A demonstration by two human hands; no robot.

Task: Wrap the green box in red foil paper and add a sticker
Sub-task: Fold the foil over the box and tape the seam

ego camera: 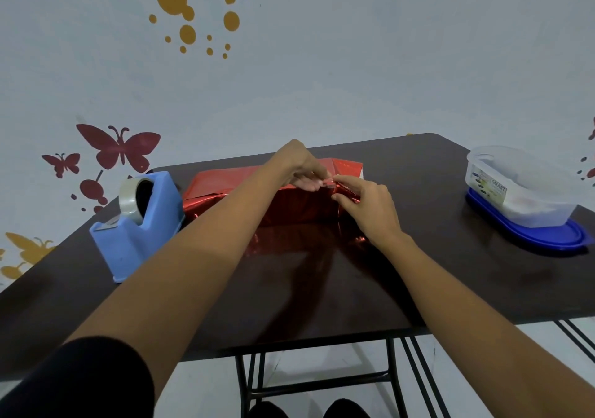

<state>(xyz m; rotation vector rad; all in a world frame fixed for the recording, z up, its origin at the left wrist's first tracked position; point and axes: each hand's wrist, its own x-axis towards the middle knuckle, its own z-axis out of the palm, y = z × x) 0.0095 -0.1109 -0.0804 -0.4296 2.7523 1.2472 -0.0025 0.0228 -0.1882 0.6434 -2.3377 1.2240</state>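
Left hand (302, 173): fingers curled, pinching the foil (225, 189) at its top fold.
Right hand (367, 205): pinches the same fold, fingertips meeting the left's.
Box: hidden under foil, directly below the grip.
Tape dispenser (141, 224): well left of it.

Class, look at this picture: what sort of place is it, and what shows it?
Probably a home craft corner: butterfly decals on the wall, a dark folding table, a blue tape dispenser.
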